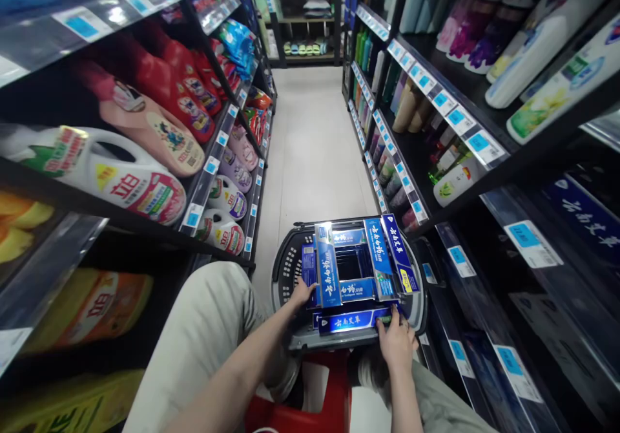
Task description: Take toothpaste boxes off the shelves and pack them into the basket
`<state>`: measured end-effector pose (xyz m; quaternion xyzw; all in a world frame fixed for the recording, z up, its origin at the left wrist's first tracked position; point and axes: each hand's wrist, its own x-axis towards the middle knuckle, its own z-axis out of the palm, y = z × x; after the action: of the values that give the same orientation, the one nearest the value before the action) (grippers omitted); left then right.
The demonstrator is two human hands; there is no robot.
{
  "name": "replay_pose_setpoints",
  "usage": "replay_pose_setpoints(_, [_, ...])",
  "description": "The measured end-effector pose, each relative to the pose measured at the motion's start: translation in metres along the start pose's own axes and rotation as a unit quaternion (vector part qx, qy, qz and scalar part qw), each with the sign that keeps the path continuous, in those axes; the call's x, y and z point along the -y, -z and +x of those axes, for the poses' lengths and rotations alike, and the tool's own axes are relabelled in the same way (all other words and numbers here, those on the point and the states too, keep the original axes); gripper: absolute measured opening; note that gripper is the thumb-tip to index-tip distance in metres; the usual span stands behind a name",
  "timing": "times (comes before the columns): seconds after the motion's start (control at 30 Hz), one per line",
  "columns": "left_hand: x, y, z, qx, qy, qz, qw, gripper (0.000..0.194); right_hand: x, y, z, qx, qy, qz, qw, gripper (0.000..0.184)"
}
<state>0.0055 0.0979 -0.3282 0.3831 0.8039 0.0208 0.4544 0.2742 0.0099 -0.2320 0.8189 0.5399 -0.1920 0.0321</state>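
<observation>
A grey shopping basket (285, 268) sits on the aisle floor in front of my knees, packed with several blue toothpaste boxes (378, 258). My left hand (303, 293) rests on the left side of the basket, its fingers against an upright blue box (327, 268). My right hand (396, 337) is at the near edge, fingers curled over a blue box lying flat (351, 320). I am seated on a red stool (329, 407).
Store shelves line both sides of a narrow aisle. Detergent jugs (140, 187) fill the left shelves, shampoo bottles (455, 181) the right, with blue boxes (581, 216) lower right. The pale floor (314, 136) runs ahead to a far shelf.
</observation>
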Motion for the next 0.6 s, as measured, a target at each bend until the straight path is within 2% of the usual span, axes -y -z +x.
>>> replay_pose_setpoints(0.17, [0.004,0.005,-0.009,0.017,-0.032,-0.012,0.999,0.048,-0.006,-0.013,0.006,0.008,-0.005,0.023,1.0,0.059])
replay_pose_setpoints(0.33, [0.005,0.011,-0.013,0.031,-0.05,-0.003,0.998,0.042,-0.008,-0.018,0.011,-0.023,-0.02,0.072,0.997,0.058])
replay_pose_setpoints(0.5, [0.006,0.01,-0.016,0.045,-0.058,-0.004,0.997,0.041,-0.006,-0.015,0.014,0.019,-0.04,0.07,0.997,0.068])
replay_pose_setpoints(0.6, [0.006,0.01,-0.016,0.051,-0.053,-0.005,0.997,0.044,-0.006,-0.015,0.016,0.029,-0.043,0.057,0.997,0.066])
